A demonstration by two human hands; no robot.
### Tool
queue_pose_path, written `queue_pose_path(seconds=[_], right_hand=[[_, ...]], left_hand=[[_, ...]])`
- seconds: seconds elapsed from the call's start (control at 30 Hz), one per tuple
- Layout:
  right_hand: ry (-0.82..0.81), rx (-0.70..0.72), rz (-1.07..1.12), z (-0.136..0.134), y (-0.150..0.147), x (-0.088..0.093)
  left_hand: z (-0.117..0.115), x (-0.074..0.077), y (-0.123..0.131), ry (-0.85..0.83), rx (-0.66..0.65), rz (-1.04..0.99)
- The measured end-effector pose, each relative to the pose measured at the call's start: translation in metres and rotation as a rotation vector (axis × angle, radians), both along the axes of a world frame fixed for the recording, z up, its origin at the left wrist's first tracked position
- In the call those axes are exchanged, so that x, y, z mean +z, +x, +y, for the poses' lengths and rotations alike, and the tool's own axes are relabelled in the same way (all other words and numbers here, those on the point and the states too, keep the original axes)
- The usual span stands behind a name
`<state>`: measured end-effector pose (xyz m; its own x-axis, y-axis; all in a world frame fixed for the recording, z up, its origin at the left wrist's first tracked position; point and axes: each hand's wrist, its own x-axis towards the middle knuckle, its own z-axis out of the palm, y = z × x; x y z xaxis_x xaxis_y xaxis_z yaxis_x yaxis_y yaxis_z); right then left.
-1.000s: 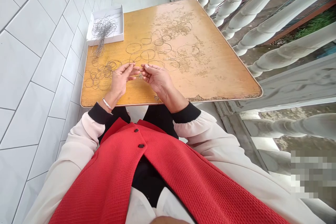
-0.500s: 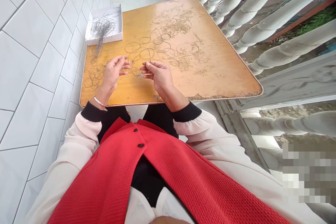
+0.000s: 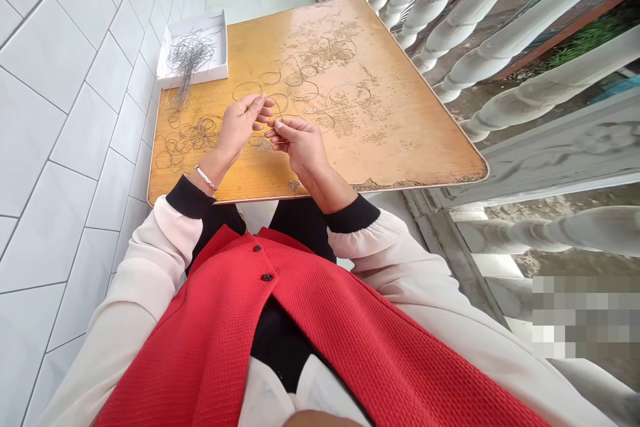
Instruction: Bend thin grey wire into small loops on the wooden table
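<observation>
My left hand [image 3: 241, 125] and my right hand [image 3: 297, 147] meet above the middle of a worn wooden table [image 3: 400, 140], their fingertips pinched close together. A very thin wire [image 3: 270, 121] seems to run between them, though it is hard to make out. Thin wire rings lie flat in a tangle [image 3: 193, 140] left of my left hand. More rings [image 3: 310, 73] are spread beyond my right hand. A bundle of straight thin wires [image 3: 187, 60] rests in a white cardboard box [image 3: 223, 47], partly hanging over its near edge.
A white tiled wall [image 3: 65, 147] runs along the table's left side. A white balustrade [image 3: 450, 7] stands beyond its right edge. The table's veneer is chipped along the near edge. My red vest [image 3: 270, 320] and cream sleeves fill the lower view.
My hands have risen toward the table's far side and drawn closer, with the left fingers turned more inward. The whole view has shifted slightly, so the table sits further left.
</observation>
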<state>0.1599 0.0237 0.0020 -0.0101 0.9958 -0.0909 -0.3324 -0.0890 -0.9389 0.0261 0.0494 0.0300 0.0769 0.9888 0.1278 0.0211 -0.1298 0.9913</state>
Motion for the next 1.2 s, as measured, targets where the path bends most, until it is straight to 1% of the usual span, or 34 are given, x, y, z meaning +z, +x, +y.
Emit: queue_pose_path(seconds=[0.13,0.23,0.33,0.43,0.53,0.7,0.8,1.03,1.1,1.2], right_hand=[[-0.025,0.013,0.053,0.0,0.004,-0.004],[-0.057,0.063,0.066,0.0,0.006,-0.01],[-0.046,0.094,0.071,-0.001,0.006,-0.014],[-0.036,0.049,0.091,-0.001,0.004,-0.015],[-0.02,-0.002,0.128,0.0,0.002,-0.015],[-0.028,0.019,0.151,-0.001,-0.001,-0.014],[-0.037,0.008,0.146,-0.003,-0.002,-0.012],[-0.051,-0.083,0.178,-0.002,-0.009,-0.007],[-0.058,-0.073,0.174,-0.002,-0.01,-0.007],[-0.064,-0.018,0.194,-0.001,-0.009,-0.011]], left_hand=[[0.001,-0.004,0.005,-0.01,0.015,-0.08],[0.001,-0.003,0.007,-0.029,0.028,-0.095],[0.001,-0.002,0.009,-0.034,0.03,-0.091],[0.001,-0.002,0.009,-0.024,0.035,-0.087],[0.001,-0.005,0.008,0.007,0.03,-0.124],[0.002,-0.01,0.006,0.006,0.015,-0.17],[0.001,-0.01,0.006,0.005,0.014,-0.158],[0.0,-0.011,0.012,0.025,0.061,-0.164],[-0.001,-0.01,0.013,0.009,0.081,-0.163],[-0.002,-0.006,0.013,-0.01,0.099,-0.153]])
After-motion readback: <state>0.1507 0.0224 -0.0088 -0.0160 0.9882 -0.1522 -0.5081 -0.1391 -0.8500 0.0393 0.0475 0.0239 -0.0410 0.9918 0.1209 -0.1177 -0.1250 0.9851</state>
